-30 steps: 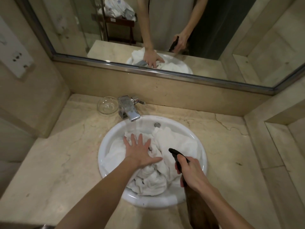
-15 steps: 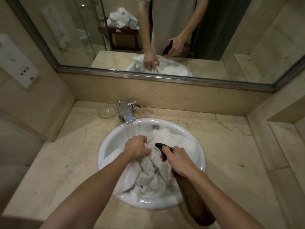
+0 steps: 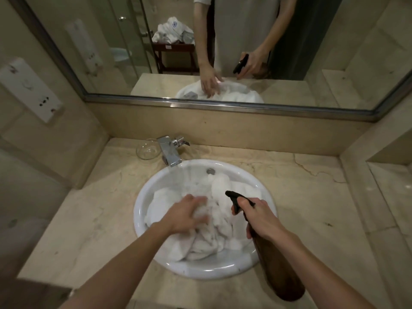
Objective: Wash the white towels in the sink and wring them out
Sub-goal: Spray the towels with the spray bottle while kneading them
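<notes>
Both your bare forearms reach forward and down from the lower edge of the view, converging toward the middle. Your left hand lies palm down with its fingers spread and fairly straight, though motion blur smears the fingertips. Your right hand sits just beside it, wrist level, fingers curled in a firm grip, index finger hooked forward and thumb wrapped underneath. The two hands stay apart, not touching.

Towels in sink; tap behind, dish seemingly left.
</notes>
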### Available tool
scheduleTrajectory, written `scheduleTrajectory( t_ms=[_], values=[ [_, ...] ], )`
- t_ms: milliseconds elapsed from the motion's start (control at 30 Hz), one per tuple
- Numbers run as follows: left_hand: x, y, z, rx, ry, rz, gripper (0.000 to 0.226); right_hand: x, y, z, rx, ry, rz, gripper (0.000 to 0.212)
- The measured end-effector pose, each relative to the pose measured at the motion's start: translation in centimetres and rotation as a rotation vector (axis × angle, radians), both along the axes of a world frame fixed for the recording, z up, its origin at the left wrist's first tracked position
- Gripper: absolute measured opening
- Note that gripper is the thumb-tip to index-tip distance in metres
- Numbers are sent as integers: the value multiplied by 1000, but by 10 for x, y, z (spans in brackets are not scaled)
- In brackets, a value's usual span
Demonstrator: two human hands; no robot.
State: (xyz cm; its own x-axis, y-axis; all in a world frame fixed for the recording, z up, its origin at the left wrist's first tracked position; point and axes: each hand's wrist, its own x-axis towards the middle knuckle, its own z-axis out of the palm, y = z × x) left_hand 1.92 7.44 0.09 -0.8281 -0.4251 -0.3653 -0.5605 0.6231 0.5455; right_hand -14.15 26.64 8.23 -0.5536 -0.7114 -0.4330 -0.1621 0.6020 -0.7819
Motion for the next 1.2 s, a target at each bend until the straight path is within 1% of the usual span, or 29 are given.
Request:
scheduleTrajectory(
  t_ms=[33,67,100,133,200,233,267,300,367,433,500,567,667,700,767,833,933,967,1033,1100,1133,1167,1200],
  values=[
    [3,-9,-3,78,91,137,56,0,-1,-1,17,-6,11,43],
    [5,-20,-6,103,174,274,50,0,-4,-2,34,-6,24,43],
    [5,-29,-10,74,201,352,49,1,-7,-3,54,-6,41,43],
    [4,-36,-14,8,162,375,53,3,-11,-3,75,-4,60,44],
    [1,-46,-24,-134,-62,350,78,6,-22,-3,129,0,107,47],
    [1,-49,-28,-139,-203,344,93,7,-28,-3,158,8,133,50],
    [1,-51,-31,-96,-329,352,106,7,-35,-4,181,18,155,52],
    [1,-51,-36,-30,-413,364,115,8,-42,-5,203,31,173,54],
    [-1,-49,-43,59,-448,339,124,11,-57,-9,229,65,210,57],
    [-7,-46,-48,135,-380,318,127,16,-70,-12,237,100,240,56],
    [-12,-50,-54,261,-252,400,118,23,-81,-14,242,131,248,51],
    [-11,-53,-61,328,-151,512,98,29,-91,-12,246,141,234,50],
    [-8,-49,-61,318,-22,628,62,38,-100,-6,247,107,239,52],
    [-7,-50,-61,298,22,659,54,41,-102,-4,246,100,250,53],
    [-8,-58,-51,265,145,743,52,44,-105,2,247,101,266,55],
    [-11,-73,-35,232,233,779,58,45,-105,8,231,108,257,53],
    [-14,-82,-1,97,269,710,62,42,-101,16,218,128,225,50],
    [-12,-82,8,72,299,691,57,39,-99,18,213,122,207,49],
    [-6,-73,21,37,360,650,39,36,-93,19,209,107,177,50],
    [6,-56,20,-3,380,618,34,34,-88,17,216,112,155,52],
    [12,-45,15,-47,367,574,35,33,-86,15,222,117,140,54],
    [17,-34,6,-123,341,477,36,33,-84,12,229,126,121,58],
    [21,-23,-2,-186,272,358,39,33,-82,9,233,142,101,62]
  ],
)
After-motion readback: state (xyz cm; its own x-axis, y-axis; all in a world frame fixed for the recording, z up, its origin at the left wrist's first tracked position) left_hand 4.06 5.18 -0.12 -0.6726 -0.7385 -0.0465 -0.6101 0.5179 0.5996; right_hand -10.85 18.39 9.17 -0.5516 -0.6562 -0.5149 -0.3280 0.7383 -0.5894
